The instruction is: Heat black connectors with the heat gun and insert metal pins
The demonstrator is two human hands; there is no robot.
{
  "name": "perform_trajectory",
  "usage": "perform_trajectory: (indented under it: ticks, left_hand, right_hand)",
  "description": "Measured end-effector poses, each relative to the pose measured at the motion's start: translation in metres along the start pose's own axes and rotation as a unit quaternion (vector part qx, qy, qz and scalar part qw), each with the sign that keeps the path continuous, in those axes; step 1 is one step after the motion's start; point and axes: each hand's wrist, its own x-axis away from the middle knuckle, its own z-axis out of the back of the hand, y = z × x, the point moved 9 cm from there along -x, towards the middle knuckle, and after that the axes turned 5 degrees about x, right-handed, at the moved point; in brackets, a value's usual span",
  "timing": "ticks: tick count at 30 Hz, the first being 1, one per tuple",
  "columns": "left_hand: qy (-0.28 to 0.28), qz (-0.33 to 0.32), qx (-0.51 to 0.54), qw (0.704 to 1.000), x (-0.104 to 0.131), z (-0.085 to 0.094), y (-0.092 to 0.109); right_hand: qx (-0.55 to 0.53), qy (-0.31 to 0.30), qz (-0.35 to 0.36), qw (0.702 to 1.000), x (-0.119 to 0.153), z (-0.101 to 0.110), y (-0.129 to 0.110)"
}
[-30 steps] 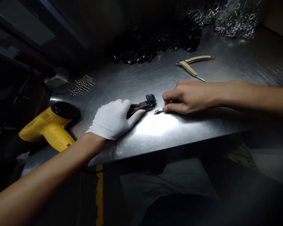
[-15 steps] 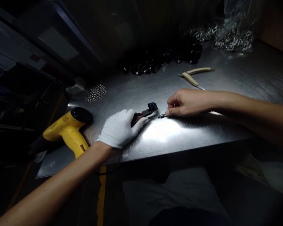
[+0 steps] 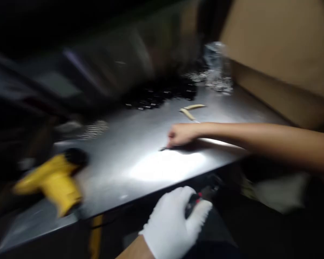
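My left hand (image 3: pixel 175 219), in a white glove, is wrapped round black and red-handled pliers (image 3: pixel 196 201) in front of the table's near edge. The jaws of the pliers are dark and blurred. Over the metal table (image 3: pixel 118 158), my bare right hand (image 3: pixel 182 136) pinches a small dark metal piece (image 3: pixel 162 148), whose end points left, close to the tabletop. Behind that hand lie cream-handled pliers (image 3: pixel 188 113), their handles spread.
A yellow heat gun (image 3: pixel 54 180) lies at the table's left. Silver pins (image 3: pixel 94 129), black parts (image 3: pixel 156 99) and a clear bag of metal pieces (image 3: pixel 218 77) sit farther back. A large cardboard box (image 3: pixel 283 54) stands at the right.
My left hand has moved off the tabletop towards my body, taking the pliers along. My right hand still pinches the small piece. The camera view has shifted, with more of the cardboard box showing.
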Motion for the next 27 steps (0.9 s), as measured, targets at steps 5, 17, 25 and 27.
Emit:
perform_trajectory:
  ticks: [5, 17, 25, 27]
  left_hand:
    - [-0.136, -0.008, 0.150, 0.979, -0.072, -0.091, 0.035]
    - [-0.537, 0.154, 0.345, 0.755, -0.105, -0.261, 0.118]
    - [-0.304, -0.015, 0.097, 0.948, -0.050, -0.127, 0.055]
    - [-0.283, 0.038, 0.105, 0.953, -0.020, -0.080, 0.034]
  right_hand:
    - [0.054, -0.015, 0.008, 0.998, -0.011, 0.002, 0.012]
    - [0.021, 0.000, 0.012, 1.000, 0.001, 0.001, 0.008]
    - [0.025, 0.008, -0.022, 0.999, 0.005, -0.011, 0.008]
    - [0.052, 0.011, -0.025, 0.998, 0.010, -0.006, 0.000]
